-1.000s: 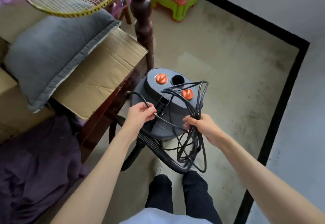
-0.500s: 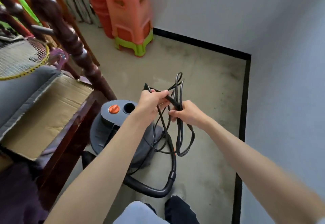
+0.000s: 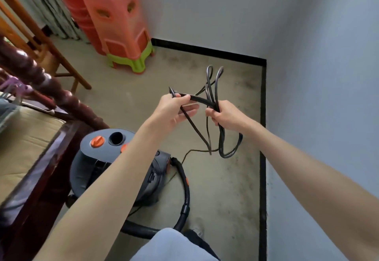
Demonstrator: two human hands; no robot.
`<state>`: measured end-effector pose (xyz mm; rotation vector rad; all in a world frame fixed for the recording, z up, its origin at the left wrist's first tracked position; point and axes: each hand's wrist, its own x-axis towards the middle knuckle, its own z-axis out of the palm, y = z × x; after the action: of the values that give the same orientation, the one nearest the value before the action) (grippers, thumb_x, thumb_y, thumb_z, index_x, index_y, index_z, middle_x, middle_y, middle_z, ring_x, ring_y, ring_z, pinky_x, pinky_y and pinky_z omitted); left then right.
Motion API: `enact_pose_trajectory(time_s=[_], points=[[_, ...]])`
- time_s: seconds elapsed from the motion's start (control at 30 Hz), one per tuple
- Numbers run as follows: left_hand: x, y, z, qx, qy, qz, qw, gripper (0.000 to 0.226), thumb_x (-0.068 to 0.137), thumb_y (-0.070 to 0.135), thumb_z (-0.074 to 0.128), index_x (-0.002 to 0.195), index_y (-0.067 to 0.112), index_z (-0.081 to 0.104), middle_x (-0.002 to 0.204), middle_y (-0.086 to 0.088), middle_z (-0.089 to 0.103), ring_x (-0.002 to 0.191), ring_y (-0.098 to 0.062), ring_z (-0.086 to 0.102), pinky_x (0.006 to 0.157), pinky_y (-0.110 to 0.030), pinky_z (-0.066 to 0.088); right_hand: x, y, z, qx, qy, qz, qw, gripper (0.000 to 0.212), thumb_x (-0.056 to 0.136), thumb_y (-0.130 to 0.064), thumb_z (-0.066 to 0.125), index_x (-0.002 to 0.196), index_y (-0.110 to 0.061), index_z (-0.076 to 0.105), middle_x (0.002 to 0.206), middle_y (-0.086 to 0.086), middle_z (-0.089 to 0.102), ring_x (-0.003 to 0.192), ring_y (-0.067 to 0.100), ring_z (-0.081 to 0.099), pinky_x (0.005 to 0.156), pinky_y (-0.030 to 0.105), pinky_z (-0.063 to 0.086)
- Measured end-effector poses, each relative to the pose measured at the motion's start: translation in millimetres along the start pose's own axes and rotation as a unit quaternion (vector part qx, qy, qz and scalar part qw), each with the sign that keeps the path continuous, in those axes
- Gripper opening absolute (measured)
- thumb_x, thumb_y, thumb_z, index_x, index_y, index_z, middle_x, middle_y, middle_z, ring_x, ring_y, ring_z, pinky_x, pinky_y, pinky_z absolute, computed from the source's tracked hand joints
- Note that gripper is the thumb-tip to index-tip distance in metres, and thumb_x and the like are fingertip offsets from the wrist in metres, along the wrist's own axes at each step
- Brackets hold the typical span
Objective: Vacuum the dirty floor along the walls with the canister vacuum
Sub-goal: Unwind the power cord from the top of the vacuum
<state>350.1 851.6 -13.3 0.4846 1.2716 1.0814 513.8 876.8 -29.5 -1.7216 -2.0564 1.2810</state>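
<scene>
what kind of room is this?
Likely a home bedroom corner: dark turned-wood bed frame at left, stacked orange plastic stools against the pale painted wall, grey canister vacuum on the stained floor.

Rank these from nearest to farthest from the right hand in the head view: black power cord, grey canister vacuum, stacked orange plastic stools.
1. Black power cord: held in the right hand.
2. Grey canister vacuum: on the floor, lower left.
3. Stacked orange plastic stools: against the far wall, upper left.

Bare floor (image 3: 229,178) runs open along the right wall (image 3: 320,117) into the corner; stacked plastic stools (image 3: 121,33) block the far wall, canister vacuum (image 3: 114,164) crowds the bed frame (image 3: 43,168)
</scene>
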Motion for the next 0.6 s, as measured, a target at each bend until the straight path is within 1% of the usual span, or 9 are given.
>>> enact_pose_trajectory(time_s=[0.07, 0.1, 0.13, 0.2, 0.23, 0.3, 0.4, 0.5, 0.6], points=[[5.1, -9.5, 4.9, 0.03, -0.014, -0.01, 0.999, 0.01, 0.097, 0.001, 0.047, 0.105, 0.005, 0.045, 0.093, -0.016, 0.069, 0.069, -0.021, 0.072, 0.059, -0.028, 0.058, -1.7, 15.3, -5.4, 0.001, 0.019, 0.009, 1.0, 0.016, 0.102, -0.025, 0.048, 0.094, -0.014, 0.057, 0.07, -0.005, 0.052, 0.064, 0.013, 0.05, 0.067, 0.029, 0.043], [6.2, -13.6, 6.7, 0.043, -0.021, -0.013, 0.999, 0.011, 0.097, 0.0, 0.046, 0.105, 0.007, 0.044, 0.095, -0.016, 0.069, 0.071, -0.021, 0.072, 0.06, -0.029, 0.058, -3.5, 22.5, -8.0, 0.0, 0.024, 0.014, 1.0, 0.017, 0.102, -0.026, 0.047, 0.094, -0.014, 0.057, 0.07, -0.005, 0.052, 0.064, 0.013, 0.05, 0.068, 0.029, 0.043], [6.2, -17.0, 8.8, 0.053, -0.025, -0.017, 0.998, 0.011, 0.096, -0.002, 0.046, 0.099, 0.008, 0.043, 0.095, -0.017, 0.069, 0.073, -0.022, 0.071, 0.062, -0.03, 0.059, -6.0, 28.8, -10.6, -0.001, 0.028, 0.016, 0.999, 0.018, 0.102, -0.026, 0.047, 0.093, -0.014, 0.057, 0.07, -0.005, 0.053, 0.065, 0.013, 0.051, 0.068, 0.03, 0.043], [5.3, -23.1, 13.2, 0.066, -0.026, -0.022, 0.997, 0.021, 0.096, -0.004, 0.046, 0.086, 0.013, 0.039, 0.091, -0.015, 0.07, 0.079, -0.025, 0.069, 0.07, -0.033, 0.059, -11.4, 38.1, -15.7, -0.002, 0.03, 0.022, 0.999, 0.02, 0.102, -0.026, 0.046, 0.092, -0.012, 0.058, 0.071, -0.003, 0.055, 0.065, 0.011, 0.054, 0.067, 0.027, 0.045], [5.0, -25.2, 15.7, 0.07, -0.026, -0.025, 0.997, 0.024, 0.096, -0.004, 0.046, 0.083, 0.014, 0.037, 0.089, -0.014, 0.07, 0.08, -0.025, 0.069, 0.075, -0.035, 0.057, -13.5, 41.7, -18.0, -0.004, 0.03, 0.026, 0.999, 0.021, 0.102, -0.025, 0.047, 0.091, -0.012, 0.058, 0.071, -0.002, 0.056, 0.065, 0.01, 0.055, 0.067, 0.027, 0.045], [4.9, -27.3, 18.8, 0.08, -0.032, -0.03, 0.996, 0.023, 0.096, -0.002, 0.047, 0.083, 0.014, 0.038, 0.088, -0.013, 0.07, 0.082, -0.026, 0.068, 0.078, -0.037, 0.056, -15.8, 46.8, -21.3, -0.004, 0.031, 0.036, 0.999, 0.021, 0.102, -0.026, 0.047, 0.092, -0.012, 0.059, 0.072, -0.002, 0.058, 0.066, 0.011, 0.056, 0.068, 0.026, 0.046], [8.2, -25.9, 17.1, 0.092, -0.053, -0.034, 0.994, 0.015, 0.097, 0.002, 0.047, 0.089, 0.013, 0.042, 0.094, -0.012, 0.071, 0.082, -0.025, 0.068, 0.074, -0.033, 0.057, -13.7, 50.0, -24.3, 0.006, 0.032, 0.043, 0.999, 0.026, 0.102, -0.029, 0.047, 0.099, -0.008, 0.062, 0.074, -0.001, 0.059, 0.067, 0.011, 0.058, 0.067, 0.024, 0.047], [12.1, -22.8, 10.5, 0.098, -0.067, -0.033, 0.992, 0.012, 0.096, 0.002, 0.051, 0.09, 0.012, 0.047, 0.095, -0.011, 0.071, 0.08, -0.022, 0.069, 0.077, -0.034, 0.057, -4.7, 49.4, -23.6, -0.01, 0.033, 0.034, 0.999, 0.034, 0.102, -0.034, 0.047, 0.106, -0.005, 0.064, 0.083, 0.006, 0.064, 0.081, 0.021, 0.062, 0.079, 0.034, 0.049], [17.6, -20.5, 4.8, 0.117, -0.067, -0.027, 0.991, 0.014, 0.091, 0.0, 0.058, 0.089, 0.011, 0.05, 0.092, -0.011, 0.07, 0.077, -0.022, 0.068, 0.077, -0.034, 0.057, 10.0, 47.3, -20.7, -0.014, 0.027, 0.029, 0.999, 0.036, 0.101, -0.035, 0.048, 0.107, -0.003, 0.065, 0.084, 0.007, 0.065, 0.08, 0.021, 0.061, 0.077, 0.033, 0.047]])
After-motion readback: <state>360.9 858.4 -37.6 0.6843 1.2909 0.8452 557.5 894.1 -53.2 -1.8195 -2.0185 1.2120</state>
